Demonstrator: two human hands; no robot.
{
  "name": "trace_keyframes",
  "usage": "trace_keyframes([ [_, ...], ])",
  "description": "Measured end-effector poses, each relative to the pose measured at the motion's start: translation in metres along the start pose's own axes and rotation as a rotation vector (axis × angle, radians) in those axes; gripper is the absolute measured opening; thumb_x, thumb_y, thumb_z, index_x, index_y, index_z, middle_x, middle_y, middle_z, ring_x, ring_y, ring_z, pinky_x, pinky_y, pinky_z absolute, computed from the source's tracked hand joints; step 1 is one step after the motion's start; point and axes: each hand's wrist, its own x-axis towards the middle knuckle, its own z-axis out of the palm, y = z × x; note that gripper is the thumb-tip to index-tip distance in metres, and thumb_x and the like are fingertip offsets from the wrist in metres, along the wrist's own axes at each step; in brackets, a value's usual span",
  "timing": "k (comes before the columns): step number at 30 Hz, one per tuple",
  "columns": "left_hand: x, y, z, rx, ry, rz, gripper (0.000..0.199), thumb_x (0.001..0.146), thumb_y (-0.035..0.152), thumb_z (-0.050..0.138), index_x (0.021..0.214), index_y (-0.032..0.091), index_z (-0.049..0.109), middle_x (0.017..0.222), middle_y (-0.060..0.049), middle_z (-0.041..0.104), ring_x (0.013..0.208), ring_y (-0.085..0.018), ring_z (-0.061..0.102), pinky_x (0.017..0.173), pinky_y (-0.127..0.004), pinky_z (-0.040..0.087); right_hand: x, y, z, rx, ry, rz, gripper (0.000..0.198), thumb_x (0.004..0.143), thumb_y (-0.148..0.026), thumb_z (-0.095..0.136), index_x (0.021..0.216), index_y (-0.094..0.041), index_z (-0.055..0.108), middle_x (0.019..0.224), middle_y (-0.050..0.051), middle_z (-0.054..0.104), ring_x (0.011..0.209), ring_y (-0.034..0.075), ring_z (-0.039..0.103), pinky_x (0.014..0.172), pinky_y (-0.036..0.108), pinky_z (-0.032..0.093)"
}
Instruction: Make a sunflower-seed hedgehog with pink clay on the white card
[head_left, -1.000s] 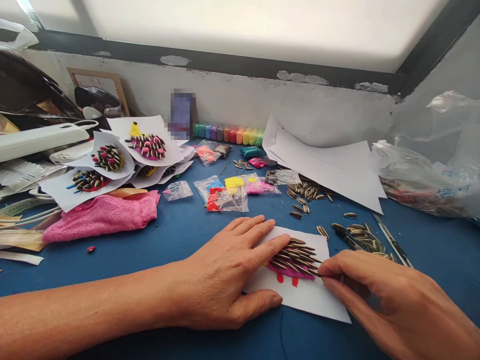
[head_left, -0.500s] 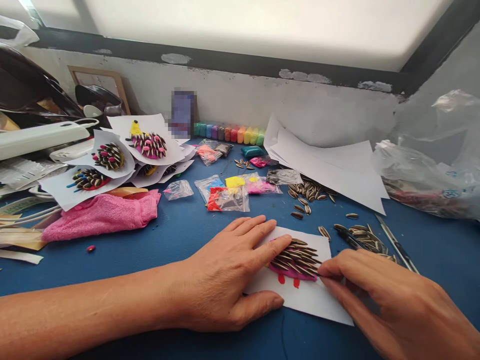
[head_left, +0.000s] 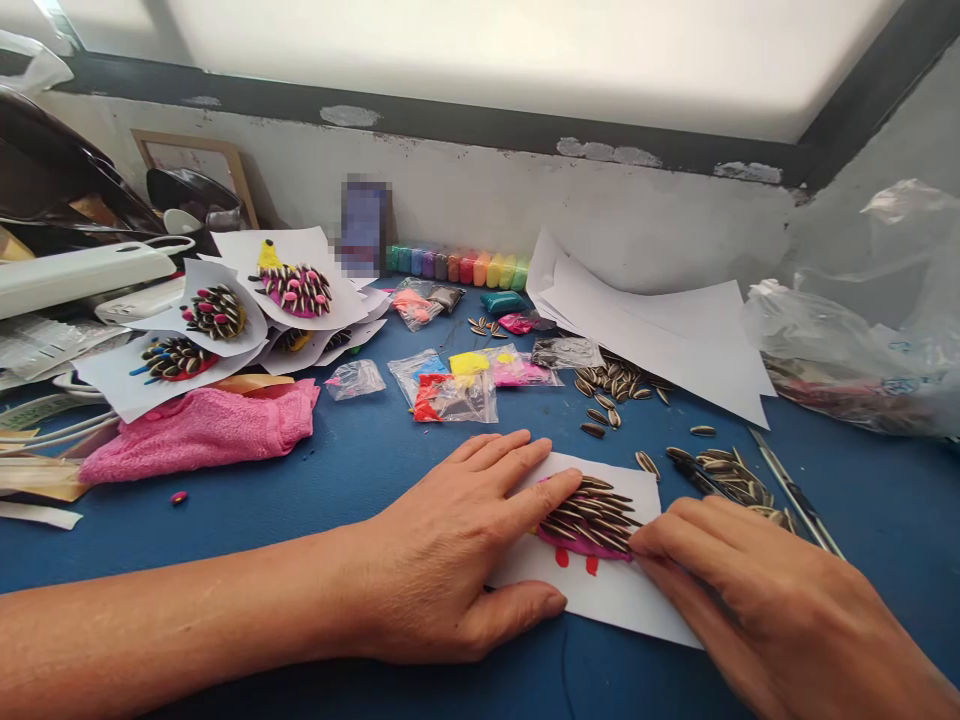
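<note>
A white sheet of paper [head_left: 611,600] lies under my hands. On it is a figure of magenta clay [head_left: 581,543] with two red clay pieces below, its top stuck full of striped sunflower seeds [head_left: 592,510]. My left hand [head_left: 487,540] rests flat on the paper, fingers spread, its index fingertip touching the seeds and covering the figure's left end. At the right end of the clay, my right hand [head_left: 772,590] pinches thumb and index finger together on a sunflower seed, mostly hidden by the fingertips.
Loose seeds [head_left: 731,475] and a craft knife [head_left: 799,495] lie beyond my right hand. Bags of coloured clay [head_left: 457,385] sit mid-table. A pink cloth [head_left: 202,430] and finished seed figures [head_left: 296,290] are left; blank paper [head_left: 660,320] and a plastic bag [head_left: 855,370] stand right.
My right fingertips have moved slightly left, against the clay's right end. My left hand stays in place on the paper.
</note>
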Motion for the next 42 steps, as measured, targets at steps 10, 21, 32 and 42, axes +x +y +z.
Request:
trace_keyframes([
  [10, -0.001, 0.001, 0.0, 0.042, -0.004, 0.012, 0.075, 0.092, 0.048, 0.059, 0.154, 0.016, 0.034, 0.159, -0.021, 0.034, 0.147, -0.04, 0.031, 0.116, -0.062, 0.029, -0.01, 0.006, -0.003, -0.107, 0.019, 0.01, 0.013, 0.097, -0.028, 0.05, 0.099, -0.025, 0.062, 0.085, 0.001, 0.072, 0.068, 0.016, 0.068, 0.054, 0.027, 0.048],
  [21, -0.001, 0.001, -0.001, 0.037, 0.001, 0.019, 0.074, 0.091, 0.049, 0.059, 0.154, 0.017, 0.035, 0.158, -0.02, 0.035, 0.145, -0.041, 0.035, 0.115, -0.061, 0.031, 0.006, 0.038, -0.001, -0.197, 0.135, 0.174, 0.035, 0.101, -0.036, 0.042, 0.095, -0.021, 0.073, 0.093, 0.007, 0.073, 0.079, 0.022, 0.067, 0.065, 0.036, 0.05],
  [32, -0.001, 0.0, 0.001, 0.04, 0.008, 0.028, 0.078, 0.091, 0.049, 0.059, 0.155, 0.013, 0.032, 0.158, -0.022, 0.034, 0.146, -0.04, 0.032, 0.116, -0.061, 0.03, 0.016, 0.044, 0.015, -0.162, -0.002, 0.134, 0.03, 0.098, -0.024, 0.045, 0.094, -0.02, 0.074, 0.085, 0.006, 0.071, 0.077, 0.02, 0.064, 0.067, 0.035, 0.051],
  [42, -0.001, -0.002, 0.0, 0.035, 0.025, 0.031, 0.079, 0.09, 0.05, 0.059, 0.154, 0.013, 0.032, 0.158, -0.021, 0.036, 0.146, -0.038, 0.033, 0.118, -0.057, 0.029, -0.001, 0.025, -0.01, 0.031, 0.096, 0.313, 0.03, 0.097, -0.05, 0.05, 0.095, -0.03, 0.072, 0.088, 0.0, 0.077, 0.067, 0.019, 0.072, 0.053, 0.029, 0.052],
])
